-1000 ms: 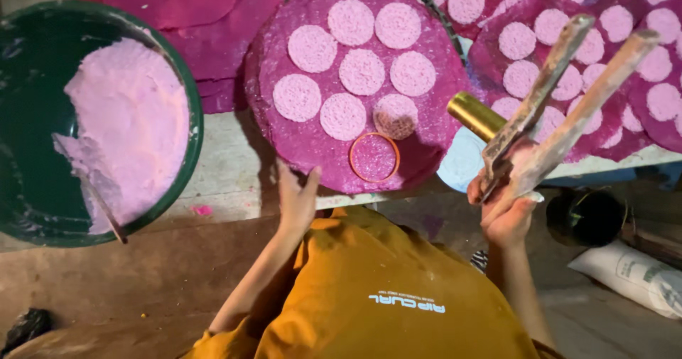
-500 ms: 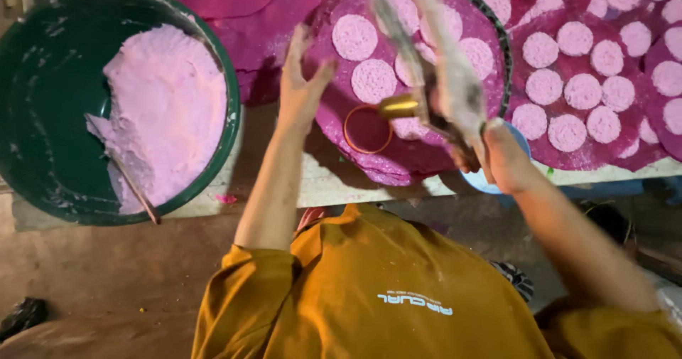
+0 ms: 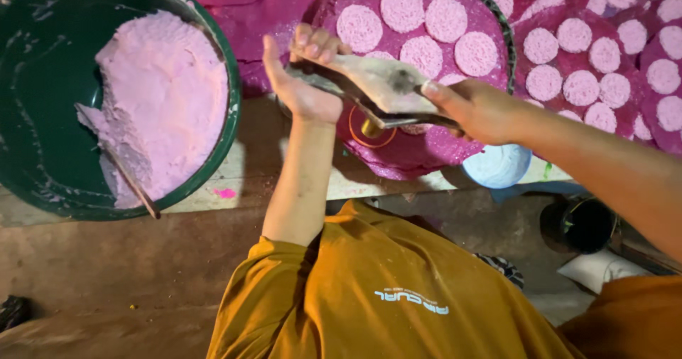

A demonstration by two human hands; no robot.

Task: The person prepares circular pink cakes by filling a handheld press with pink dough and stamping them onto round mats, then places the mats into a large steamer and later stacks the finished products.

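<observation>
The metal tongs (image 3: 369, 92) lay across both hands above the near edge of the round magenta tray (image 3: 497, 18). The left hand (image 3: 305, 82) had its fingers curled around one end; the right hand (image 3: 476, 110) gripped the other, fingers closed. A brass ring cutter (image 3: 371, 126) sat at the tool's underside. Doing this well likely meant a steady two-handed hold, keeping the tool level over the pale pink discs (image 3: 426, 21). Left of the tray, a green basin (image 3: 42, 82) held pink paste (image 3: 163, 96). The tool's pale coated part was blurred, and the right forearm ran out of frame.
</observation>
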